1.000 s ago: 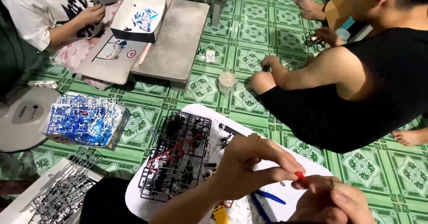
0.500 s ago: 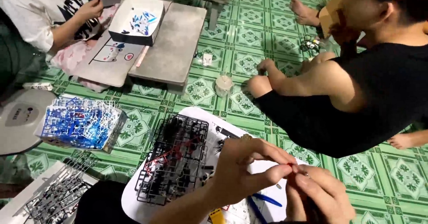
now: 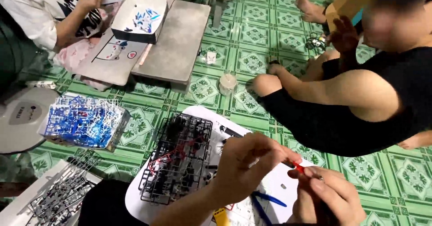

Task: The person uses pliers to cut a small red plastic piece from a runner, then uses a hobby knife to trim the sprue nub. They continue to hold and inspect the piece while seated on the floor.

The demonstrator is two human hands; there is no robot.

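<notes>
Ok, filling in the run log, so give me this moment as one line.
left hand: pinching small red part | right hand: pinching same part | beneath: white board, black parts frame | blue cutters lying idle

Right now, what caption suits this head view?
Both hands pinch a small red part above black part frames on a white tray.

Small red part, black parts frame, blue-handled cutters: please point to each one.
small red part (image 3: 298, 166), head view, its exposed end.
black parts frame (image 3: 177, 158), head view, frame middle.
blue-handled cutters (image 3: 266, 200), head view, one blue handle.

head cam | looks down, forward | near hands (image 3: 252, 163) | floor beyond
</notes>
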